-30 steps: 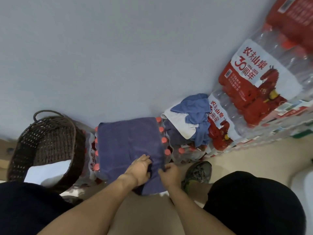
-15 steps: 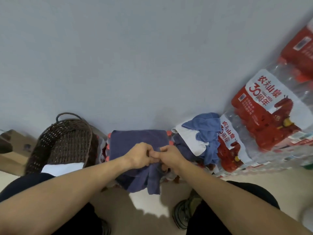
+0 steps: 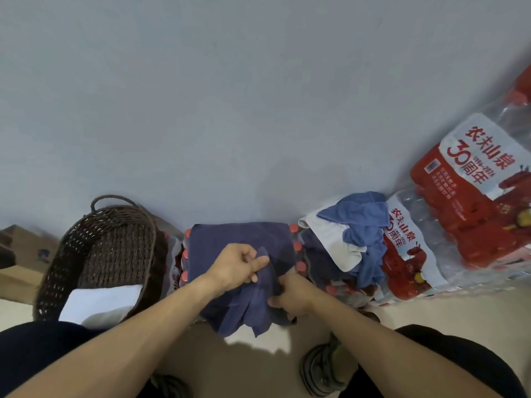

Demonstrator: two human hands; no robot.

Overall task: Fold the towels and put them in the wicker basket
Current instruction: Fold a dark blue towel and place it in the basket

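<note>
matt cloth towel (image 3: 241, 239), woven wicker basket (image 3: 112, 248)

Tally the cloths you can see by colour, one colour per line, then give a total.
Dark blue: 2, the towel being folded and one under the pile
Light blue: 1
White: 2, one in the basket, one in the pile
Total: 5

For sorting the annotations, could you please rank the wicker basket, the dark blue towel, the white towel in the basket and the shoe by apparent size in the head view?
1. wicker basket
2. dark blue towel
3. white towel
4. shoe, partly hidden and nearer the camera, so its rank against the white towel is unsure.
</note>
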